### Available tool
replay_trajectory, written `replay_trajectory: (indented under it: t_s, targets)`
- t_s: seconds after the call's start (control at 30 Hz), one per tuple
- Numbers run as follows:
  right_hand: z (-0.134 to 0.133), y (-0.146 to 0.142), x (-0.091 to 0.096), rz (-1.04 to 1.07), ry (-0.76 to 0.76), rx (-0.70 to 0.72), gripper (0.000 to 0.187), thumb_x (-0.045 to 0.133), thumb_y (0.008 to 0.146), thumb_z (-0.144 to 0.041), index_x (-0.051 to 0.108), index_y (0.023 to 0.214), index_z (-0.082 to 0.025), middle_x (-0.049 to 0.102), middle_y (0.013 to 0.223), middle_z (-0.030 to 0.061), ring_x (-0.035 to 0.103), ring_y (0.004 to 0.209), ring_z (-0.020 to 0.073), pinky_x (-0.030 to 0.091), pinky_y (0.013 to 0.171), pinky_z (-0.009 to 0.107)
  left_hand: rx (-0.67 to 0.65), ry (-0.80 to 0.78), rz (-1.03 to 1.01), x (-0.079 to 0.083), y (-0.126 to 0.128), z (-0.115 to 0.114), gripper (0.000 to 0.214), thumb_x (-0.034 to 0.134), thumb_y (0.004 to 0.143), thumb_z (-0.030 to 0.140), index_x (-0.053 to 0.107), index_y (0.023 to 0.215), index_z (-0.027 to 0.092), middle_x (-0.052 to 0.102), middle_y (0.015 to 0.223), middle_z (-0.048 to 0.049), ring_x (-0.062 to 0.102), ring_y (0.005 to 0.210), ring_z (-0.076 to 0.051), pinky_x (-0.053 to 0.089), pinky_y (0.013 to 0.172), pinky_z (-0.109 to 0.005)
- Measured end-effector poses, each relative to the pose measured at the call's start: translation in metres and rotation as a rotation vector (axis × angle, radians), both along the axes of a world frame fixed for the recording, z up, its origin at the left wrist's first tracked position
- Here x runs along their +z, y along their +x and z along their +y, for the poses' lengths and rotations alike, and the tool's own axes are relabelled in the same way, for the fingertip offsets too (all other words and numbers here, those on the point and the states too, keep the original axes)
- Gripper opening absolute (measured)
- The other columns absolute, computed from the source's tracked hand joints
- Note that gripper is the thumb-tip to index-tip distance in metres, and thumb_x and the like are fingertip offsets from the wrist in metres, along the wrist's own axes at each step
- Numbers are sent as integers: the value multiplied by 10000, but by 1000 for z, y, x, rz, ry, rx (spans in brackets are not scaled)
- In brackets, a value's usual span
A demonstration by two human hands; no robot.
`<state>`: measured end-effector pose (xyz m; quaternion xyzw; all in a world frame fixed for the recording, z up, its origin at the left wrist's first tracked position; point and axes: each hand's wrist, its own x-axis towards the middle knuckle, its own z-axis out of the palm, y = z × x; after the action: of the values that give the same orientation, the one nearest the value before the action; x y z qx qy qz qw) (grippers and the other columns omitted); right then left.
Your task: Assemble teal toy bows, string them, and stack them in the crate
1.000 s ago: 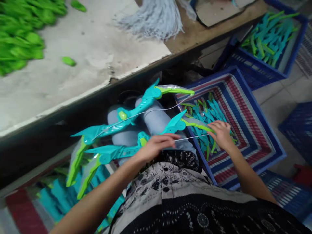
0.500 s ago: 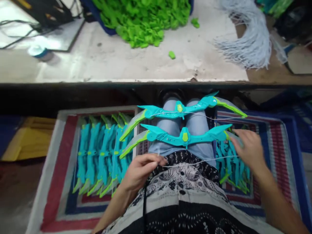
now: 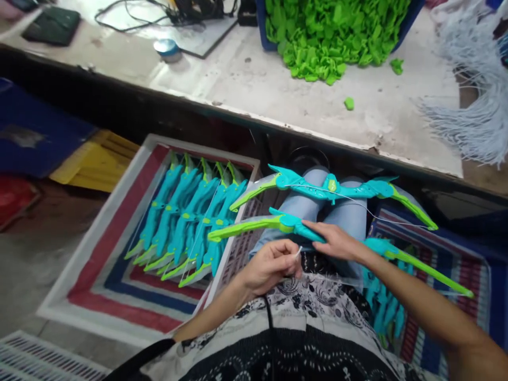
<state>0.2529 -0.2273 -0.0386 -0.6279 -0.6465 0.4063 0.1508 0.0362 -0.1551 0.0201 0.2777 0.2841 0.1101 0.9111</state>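
A pale, worn workbench (image 3: 222, 84) is stretching right across the far side. Below it on the left, a white crate (image 3: 102, 227) is sitting at a slant, its lining showing red, white and blue bands, and a row of teal-and-green toy bows (image 3: 186, 217) is filling its upper part. Over on the right, partly behind the forearm, a blue crate (image 3: 482, 312) is holding more teal pieces. Up on the bench, a blue bin (image 3: 410, 29) is spilling bright green pieces (image 3: 325, 37) over its front, and a bundle of white strings (image 3: 472, 127) is draping near the bench's right edge.

Now the lap! Two bows are lying across the pale trousers (image 3: 349, 214): the farther bow (image 3: 332, 185), its strand sagging toward the right tip, and the nearer bow (image 3: 293, 225), its middle disappearing under an arm. The right hand (image 3: 331, 238) is resting on that nearer bow, fingers reaching along the teal body; how firmly it is gripping, I cannot tell. The left hand (image 3: 278, 264) is pinching narrow, just below the same bow. Back on the bench, a blue-lidded tub (image 3: 166, 48) is standing, and one loose green piece (image 3: 349, 103) is lying near the front edge. Tiniest of all, a white string end (image 3: 299, 251) is poking from the left hand's pinch.
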Motion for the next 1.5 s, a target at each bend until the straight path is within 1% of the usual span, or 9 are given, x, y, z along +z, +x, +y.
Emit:
replay_trajectory:
  t_s: [0.13, 0.23, 0.3, 0.4, 0.53, 0.67, 1.3, 1.4, 1.5]
  targets:
    - [8, 32, 6, 465, -347, -21, 664, 618, 786, -305, 493, 1436, -250, 707, 970, -2, 583, 688, 122, 499, 657, 253, 437, 282, 253, 2, -12, 28, 351, 879, 576, 409, 648, 660, 158, 521, 525, 37, 438, 492, -65, 341, 485, -199]
    - [18, 37, 7, 552, -496, -55, 669, 662, 746, -315, 542, 1398, -231, 707, 949, -6, 564, 672, 109, 483, 629, 230, 726, 554, 453, 4, -19, 55, 290, 842, 611, 390, 688, 705, 164, 549, 540, 36, 438, 498, -69, 362, 486, -201]
    - [23, 35, 7, 552, -508, -62, 634, 683, 721, -293, 596, 1347, -235, 707, 950, -13, 569, 718, 114, 480, 646, 219, 784, 713, 551, 6, -20, 68, 239, 795, 665, 375, 708, 740, 165, 599, 591, 22, 483, 529, -85, 413, 521, -214]
    - [27, 32, 8, 593, -531, -65, 608, 678, 725, -283, 613, 1327, -238, 707, 907, -15, 565, 702, 112, 483, 630, 216, 764, 875, 648, 6, -20, 76, 211, 739, 719, 370, 722, 771, 166, 670, 689, -5, 570, 618, -117, 476, 600, -233]
    - [29, 32, 9, 643, -575, -90, 609, 682, 728, -296, 609, 1330, -236, 701, 850, -12, 573, 671, 118, 507, 622, 239, 754, 978, 718, 0, -21, 76, 210, 700, 757, 370, 722, 792, 164, 694, 725, -12, 596, 664, -127, 488, 630, -231]
    - [30, 31, 10, 647, -591, -105, 603, 682, 718, -287, 618, 1316, -239, 696, 829, -18, 564, 649, 113, 501, 619, 243, 742, 1006, 743, -4, -22, 76, 199, 691, 768, 358, 721, 796, 163, 685, 706, -7, 573, 630, -117, 470, 607, -224]
    - [23, 24, 8, 604, -580, -113, 700, 671, 732, -343, 535, 1405, -205, 696, 900, 8, 539, 648, 110, 482, 625, 245, 667, 1142, 743, 2, -17, 88, 149, 644, 796, 295, 704, 766, 162, 614, 653, 16, 476, 563, -89, 398, 554, -217]
    - [19, 19, 7, 544, -539, -113, 701, 648, 758, -376, 515, 1424, -203, 704, 1120, 53, 629, 802, 172, 538, 765, 323, 683, 1152, 713, 0, -14, 87, 115, 655, 801, 283, 677, 834, 174, 534, 616, 48, 446, 546, -78, 376, 535, -203]
    - [7, 8, 2, 495, -430, -117, 681, 633, 784, -391, 512, 1427, -202, 585, 1385, 71, 600, 1156, 279, 479, 1018, 433, 712, 1167, 714, -5, -12, 85, 326, 725, 743, 258, 634, 1051, 203, 428, 597, 89, 415, 529, -73, 356, 522, -193]
